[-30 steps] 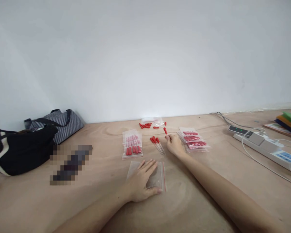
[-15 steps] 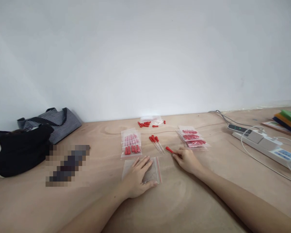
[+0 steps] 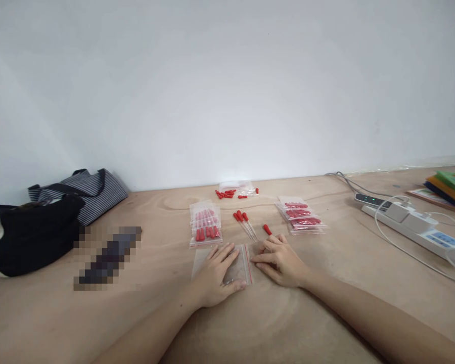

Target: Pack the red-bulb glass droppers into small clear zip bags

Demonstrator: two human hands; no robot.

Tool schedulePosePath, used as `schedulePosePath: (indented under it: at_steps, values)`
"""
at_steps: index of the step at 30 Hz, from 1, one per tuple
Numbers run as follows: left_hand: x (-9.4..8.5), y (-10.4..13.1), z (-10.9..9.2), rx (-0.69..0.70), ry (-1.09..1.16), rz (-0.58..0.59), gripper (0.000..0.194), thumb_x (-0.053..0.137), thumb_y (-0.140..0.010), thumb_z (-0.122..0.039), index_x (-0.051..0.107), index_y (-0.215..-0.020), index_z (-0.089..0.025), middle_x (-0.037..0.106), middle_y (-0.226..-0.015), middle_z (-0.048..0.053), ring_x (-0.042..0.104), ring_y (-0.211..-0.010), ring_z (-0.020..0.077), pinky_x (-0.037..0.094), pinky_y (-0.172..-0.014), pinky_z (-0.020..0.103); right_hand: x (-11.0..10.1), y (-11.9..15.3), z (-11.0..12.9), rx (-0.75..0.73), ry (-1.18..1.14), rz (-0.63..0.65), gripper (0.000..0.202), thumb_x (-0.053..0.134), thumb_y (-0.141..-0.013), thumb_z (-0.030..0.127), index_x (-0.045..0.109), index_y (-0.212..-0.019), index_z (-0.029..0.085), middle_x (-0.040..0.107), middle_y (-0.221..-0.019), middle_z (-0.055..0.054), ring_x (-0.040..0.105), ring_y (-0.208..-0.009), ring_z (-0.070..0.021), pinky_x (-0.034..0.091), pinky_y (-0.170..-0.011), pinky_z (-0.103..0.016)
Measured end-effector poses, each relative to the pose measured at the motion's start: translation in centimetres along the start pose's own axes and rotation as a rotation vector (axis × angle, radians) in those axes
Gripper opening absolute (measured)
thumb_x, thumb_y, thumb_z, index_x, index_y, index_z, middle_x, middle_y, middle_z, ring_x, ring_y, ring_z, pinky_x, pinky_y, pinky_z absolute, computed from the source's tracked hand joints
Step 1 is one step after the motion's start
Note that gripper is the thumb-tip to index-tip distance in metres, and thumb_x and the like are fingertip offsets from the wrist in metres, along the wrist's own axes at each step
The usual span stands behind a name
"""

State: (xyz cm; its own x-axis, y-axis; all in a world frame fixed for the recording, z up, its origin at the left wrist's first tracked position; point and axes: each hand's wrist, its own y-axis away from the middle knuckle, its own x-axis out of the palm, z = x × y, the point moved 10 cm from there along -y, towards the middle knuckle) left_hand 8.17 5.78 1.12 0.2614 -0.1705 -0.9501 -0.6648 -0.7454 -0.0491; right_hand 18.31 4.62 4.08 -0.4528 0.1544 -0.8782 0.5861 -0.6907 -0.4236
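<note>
My left hand [image 3: 216, 275] lies flat with fingers spread on a clear zip bag [image 3: 240, 270], pinning it to the table. At the bag's red-lined zip edge, the thumb and forefinger of my right hand [image 3: 280, 260] come together. A dropper with a red rubber bulb [image 3: 267, 230] sticks out past this hand's other fingers, which curl over it; its glass part is hidden. Behind the bag lie three droppers [image 3: 244, 222] with red bulbs and thin clear tubes. A stack of filled bags [image 3: 206, 222] holding red-bulbed droppers is just beyond my left hand.
More bags with red contents [image 3: 301, 217] overlap at the right. Loose red bulbs [image 3: 225, 194] lie near the wall by a clear bag [image 3: 235, 186]. A power strip [image 3: 413, 230] with cables is far right; a black bag [image 3: 34, 235] and a blurred dark object [image 3: 109, 258] are left.
My right hand has moved left and nearer, bringing its thumb and forefinger to the bag's zip edge. The dropper's bulb has shifted slightly right and turned. My left hand stays on the bag.
</note>
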Motion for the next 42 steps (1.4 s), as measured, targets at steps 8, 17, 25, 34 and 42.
schedulePosePath:
  at_steps: [8, 17, 25, 34, 42]
  values:
    - [0.0, 0.0, 0.0, 0.005, 0.007, -0.001, 0.069, 0.042, -0.076, -0.059, 0.028, -0.131, -0.018, 0.025, -0.137, 0.010, 0.021, -0.126, 0.0251, 0.015, -0.103, 0.044, 0.2, -0.1, 0.5, -0.055, -0.010, 0.011, 0.020, 0.048, -0.080, 0.027, 0.062, -0.093, 0.030, 0.058, -0.081, -0.002, 0.046, -0.077, -0.0151, 0.028, -0.070, -0.031]
    - [0.1, 0.0, 0.1, -0.007, 0.000, 0.009, 0.070, 0.042, -0.076, -0.059, 0.028, -0.131, -0.017, 0.024, -0.138, 0.010, 0.020, -0.126, 0.0245, 0.014, -0.103, 0.044, 0.5, -0.1, 0.3, -0.045, -0.039, 0.028, 0.020, 0.047, -0.081, 0.027, 0.063, -0.092, 0.029, 0.058, -0.082, -0.002, 0.046, -0.078, -0.0160, 0.029, -0.070, -0.033]
    - [0.0, 0.0, 0.0, -0.005, -0.004, 0.005, 0.069, 0.044, -0.076, -0.056, 0.028, -0.131, -0.018, 0.024, -0.138, 0.009, 0.020, -0.126, 0.0241, 0.014, -0.104, 0.043, 0.7, -0.3, 1.6, -0.111, -0.072, 0.080, 0.026, 0.047, -0.079, 0.036, 0.059, -0.102, 0.027, 0.057, -0.092, -0.004, 0.046, -0.085, -0.0176, 0.029, -0.078, -0.036]
    - [-0.1, 0.0, -0.4, 0.038, 0.008, -0.021, 0.071, 0.046, -0.078, -0.053, 0.022, -0.132, -0.014, 0.028, -0.136, 0.012, 0.022, -0.125, 0.0249, 0.016, -0.103, 0.045, 1.3, -0.3, 3.5, -0.278, -0.236, 0.201, 0.050, 0.052, -0.073, 0.041, 0.047, -0.117, 0.018, 0.054, -0.113, -0.008, 0.043, -0.108, -0.0197, 0.026, -0.091, -0.035]
    - [-0.5, 0.0, -0.7, 0.064, 0.024, 0.000, 0.060, 0.041, -0.083, -0.044, 0.022, -0.132, -0.014, 0.030, -0.135, 0.011, 0.024, -0.125, 0.0230, 0.017, -0.103, 0.043, 1.9, -0.3, 4.4, -0.366, -0.243, 0.323, 0.070, 0.052, -0.070, 0.053, 0.032, -0.128, 0.020, 0.045, -0.122, -0.012, 0.040, -0.113, -0.0223, 0.016, -0.096, -0.038]
